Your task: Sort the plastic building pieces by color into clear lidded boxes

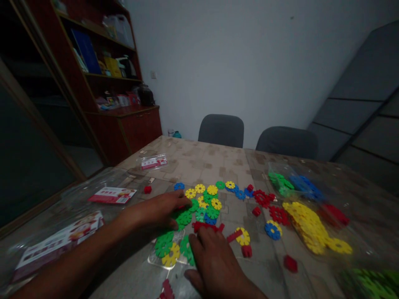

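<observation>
Colourful plastic snowflake discs (205, 203) in green, yellow, blue and red lie scattered on the table (202, 162). My left hand (158, 211) reaches in from the left, palm down, fingers stretched over green discs (184, 217). My right hand (215, 259) lies palm down near the front edge, fingertips touching a red connector piece (204, 226). Beside it sits a small clear bag (170, 249) with green and yellow discs.
Clear bags of green (280, 182), blue (304, 187), yellow (308, 226) and red (335, 214) discs lie at the right. Empty packaging with red labels (112, 195) is at the left. Two grey chairs (221, 131) stand behind the table; a wooden shelf (106, 79) is at the far left.
</observation>
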Tool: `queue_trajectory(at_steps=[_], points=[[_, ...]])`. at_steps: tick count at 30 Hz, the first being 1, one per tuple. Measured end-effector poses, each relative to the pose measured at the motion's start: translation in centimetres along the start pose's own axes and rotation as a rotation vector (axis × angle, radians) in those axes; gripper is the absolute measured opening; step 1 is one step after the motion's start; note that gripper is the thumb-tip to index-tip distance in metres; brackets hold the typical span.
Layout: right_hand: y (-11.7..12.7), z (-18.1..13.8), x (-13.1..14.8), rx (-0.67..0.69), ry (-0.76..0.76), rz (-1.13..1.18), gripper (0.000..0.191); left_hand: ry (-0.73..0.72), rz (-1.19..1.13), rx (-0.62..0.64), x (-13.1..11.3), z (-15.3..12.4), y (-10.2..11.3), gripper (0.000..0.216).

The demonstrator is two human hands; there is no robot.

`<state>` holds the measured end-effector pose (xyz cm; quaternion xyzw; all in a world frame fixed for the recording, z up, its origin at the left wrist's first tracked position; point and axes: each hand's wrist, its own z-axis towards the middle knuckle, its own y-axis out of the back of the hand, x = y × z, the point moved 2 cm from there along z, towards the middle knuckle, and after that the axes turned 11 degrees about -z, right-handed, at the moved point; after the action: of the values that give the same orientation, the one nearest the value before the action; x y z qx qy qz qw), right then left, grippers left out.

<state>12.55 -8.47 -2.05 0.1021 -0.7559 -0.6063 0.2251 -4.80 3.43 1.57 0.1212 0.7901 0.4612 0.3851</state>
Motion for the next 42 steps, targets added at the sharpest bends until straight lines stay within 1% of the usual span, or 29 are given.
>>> queue_trajectory(at_steps=[2,3,7,9,11,14,16,18,19,21,23,25,28,30,33,35,39,42], points=[[-0.3,0.3,0.0,-0.031,-0.014,-0.022,0.045,0.034,0.010,0.018,-0.2,0.2,-0.3,0.057],[-0.4,0.3,-0.1,-0.038,-0.011,-0.040,0.038,0.038,0.012,0.021,-0.4,0.3,-0.3,0.054],[0.1,0.0,-0.7,-0.009,0.010,-0.146,0.019,-0.026,0.019,0.005,-0.9,0.6,-0.3,0.028],[0.4,-0.1,-1.4,-0.020,-0.006,-0.169,0.020,-0.049,0.026,0.005,-0.9,0.8,-0.4,0.018],[0.6,-0.4,-2.2,-0.033,-0.057,-0.144,0.023,-0.065,0.030,0.006,-0.9,1.0,-0.6,0.016],[1.1,-0.9,-3.8,-0.074,-0.130,-0.004,0.019,-0.092,0.032,0.011,-0.8,1.3,-0.7,0.016],[1.7,-1.1,-4.8,-0.128,-0.135,0.125,0.018,-0.104,0.025,0.020,-0.7,1.2,-0.5,0.018],[2.5,-1.0,-5.7,-0.181,-0.144,0.198,0.018,-0.108,0.011,0.028,-0.5,0.9,-0.2,0.013],[2.9,-0.7,-6.1,-0.208,-0.157,0.208,0.019,-0.101,-0.003,0.035,-0.4,0.7,-0.1,0.018],[3.5,0.0,-6.7,-0.243,-0.183,0.195,0.019,-0.062,-0.028,0.055,-0.2,0.3,-0.1,0.040],[3.7,1.0,-7.0,-0.246,-0.185,0.186,0.018,-0.009,-0.037,0.068,0.1,0.0,-0.2,0.052],[3.5,1.8,-7.1,-0.224,-0.164,0.183,0.017,0.013,-0.029,0.072,0.1,-0.2,-0.3,0.053],[3.0,2.5,-7.4,-0.195,-0.151,0.180,0.031,-0.001,-0.039,0.080,0.0,-0.2,-0.4,0.054],[2.7,2.5,-7.7,-0.183,-0.161,0.185,0.039,-0.006,-0.046,0.092,0.0,-0.2,-0.3,0.054],[2.4,2.2,-8.1,-0.183,-0.173,0.213,0.044,-0.006,-0.038,0.098,-0.1,-0.1,-0.1,0.050],[2.4,2.0,-8.4,-0.198,-0.175,0.248,0.040,-0.002,-0.048,0.083,-0.1,0.0,-0.2,0.046],[2.1,1.9,-9.3,-0.226,-0.177,0.350,0.025,-0.010,-0.077,0.062,-0.2,0.3,-0.5,0.044],[1.9,2.0,-10.5,-0.206,-0.164,0.458,0.022,-0.045,-0.092,0.042,0.0,0.7,-0.6,0.039]])
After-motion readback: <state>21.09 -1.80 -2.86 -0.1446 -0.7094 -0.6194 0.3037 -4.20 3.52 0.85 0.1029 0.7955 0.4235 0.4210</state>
